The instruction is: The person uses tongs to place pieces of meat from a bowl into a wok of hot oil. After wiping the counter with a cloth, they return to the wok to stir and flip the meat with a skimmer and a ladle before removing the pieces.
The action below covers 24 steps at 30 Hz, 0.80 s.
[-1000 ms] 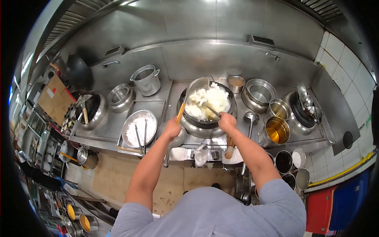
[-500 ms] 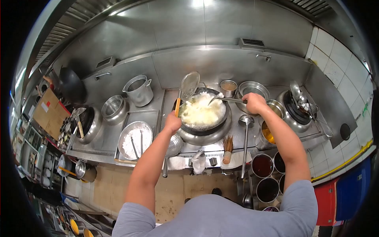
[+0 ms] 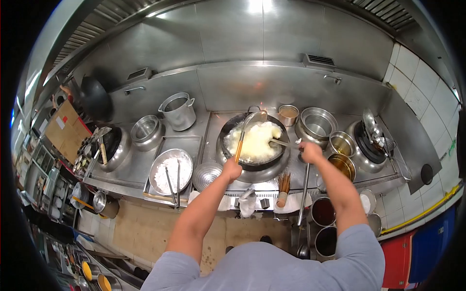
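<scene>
A black wok (image 3: 253, 164) on the middle burner holds a pale, foamy mass of frying food (image 3: 255, 140). My left hand (image 3: 232, 169) grips the orange wooden handle of a wire skimmer (image 3: 254, 118), whose round head reaches over the wok's far rim. My right hand (image 3: 310, 152) holds a metal ladle (image 3: 284, 143) by its handle, the bowl end dipped into the food at the wok's right side.
A tray of white flour with tongs (image 3: 171, 168) and a perforated strainer (image 3: 206, 175) lie left of the wok. Steel pots (image 3: 177, 110) and bowls (image 3: 317, 123) line the back. Oil pots (image 3: 342, 165) stand right. Another ladle (image 3: 305, 186) leans at the front edge.
The skimmer has dropped from upright at the wok's left to lying across the wok. My right hand has pulled back toward me, bringing the ladle into the food.
</scene>
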Each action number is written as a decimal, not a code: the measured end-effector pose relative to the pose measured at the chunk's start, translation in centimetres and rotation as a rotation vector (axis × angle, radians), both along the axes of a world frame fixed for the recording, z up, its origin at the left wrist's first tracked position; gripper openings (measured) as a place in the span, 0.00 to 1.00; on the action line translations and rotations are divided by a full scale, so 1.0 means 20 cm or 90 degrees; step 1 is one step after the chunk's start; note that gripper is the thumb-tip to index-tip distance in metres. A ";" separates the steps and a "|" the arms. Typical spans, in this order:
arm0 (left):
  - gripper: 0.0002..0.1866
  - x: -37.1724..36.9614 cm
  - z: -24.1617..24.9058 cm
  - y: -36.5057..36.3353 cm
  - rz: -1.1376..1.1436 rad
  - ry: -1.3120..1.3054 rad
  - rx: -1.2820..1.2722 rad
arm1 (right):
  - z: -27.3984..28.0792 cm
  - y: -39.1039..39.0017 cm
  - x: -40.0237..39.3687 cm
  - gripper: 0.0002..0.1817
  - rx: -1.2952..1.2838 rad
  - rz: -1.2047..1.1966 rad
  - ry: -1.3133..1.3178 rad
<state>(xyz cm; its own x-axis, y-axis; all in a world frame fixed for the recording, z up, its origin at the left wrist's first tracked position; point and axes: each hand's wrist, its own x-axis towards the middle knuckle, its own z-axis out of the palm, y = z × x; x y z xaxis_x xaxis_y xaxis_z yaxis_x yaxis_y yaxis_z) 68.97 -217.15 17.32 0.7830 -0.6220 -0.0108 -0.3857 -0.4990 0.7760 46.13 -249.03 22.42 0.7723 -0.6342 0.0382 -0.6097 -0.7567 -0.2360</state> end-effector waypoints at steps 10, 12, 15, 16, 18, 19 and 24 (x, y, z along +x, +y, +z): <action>0.32 0.10 0.21 0.19 0.060 0.395 -0.173 | 0.05 0.35 0.41 0.21 0.058 -0.094 -0.096; 0.31 0.10 0.30 0.20 0.057 0.377 -0.159 | 0.20 0.31 0.39 0.22 0.072 -0.085 -0.084; 0.31 0.13 0.35 0.21 0.086 0.367 -0.188 | 0.38 0.23 0.32 0.19 0.066 -0.073 -0.106; 0.31 0.13 0.37 0.22 0.081 0.367 -0.184 | 0.43 0.22 0.28 0.19 0.067 -0.059 -0.101; 0.31 0.16 0.43 0.23 0.067 0.337 -0.159 | 0.56 0.20 0.19 0.20 0.060 -0.045 -0.093; 0.31 0.18 0.43 0.23 0.062 0.347 -0.181 | 0.64 0.22 0.12 0.20 0.058 -0.058 -0.101; 0.31 0.32 0.33 0.19 0.017 0.274 -0.144 | 0.98 0.26 -0.19 0.20 0.016 -0.029 -0.045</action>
